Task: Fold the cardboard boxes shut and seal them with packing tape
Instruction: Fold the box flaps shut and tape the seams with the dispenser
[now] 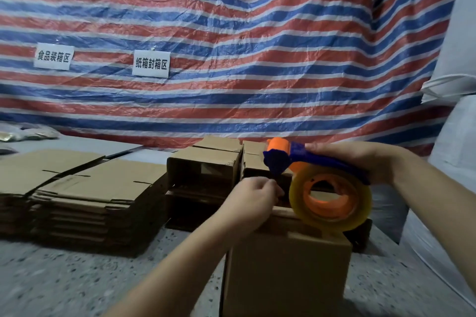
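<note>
1. Nearest the camera stands one assembled cardboard box on the speckled floor, with its top flaps folded down.
2. Right hand: fingers are wrapped over the handle of the tape dispenser, a blue frame with an orange roller, held above the far edge of the box top.
3. One roll of clear packing tape sits on the dispenser's orange hub and touches, or nearly touches, the box top.
4. Left hand: fingertips are drawn together just below the dispenser's blue front end, apparently pinching the free end of the tape; the tape itself is too clear to make out, so the contact cannot be confirmed.
5. Progress, judged: folding of this box looks done. No tape strip is visible on its top, so sealing is at its start. The tape end needs to be stuck down, run along the seam and cut.
6. Remaining stock:
   - Two stacks of flat, unfolded boxes lie to the left.
   - At least three opened boxes lie behind, with open ends toward the camera; the exact count is hidden by the hands.
7. Backdrop: a striped tarpaulin carries two white signs.
</note>
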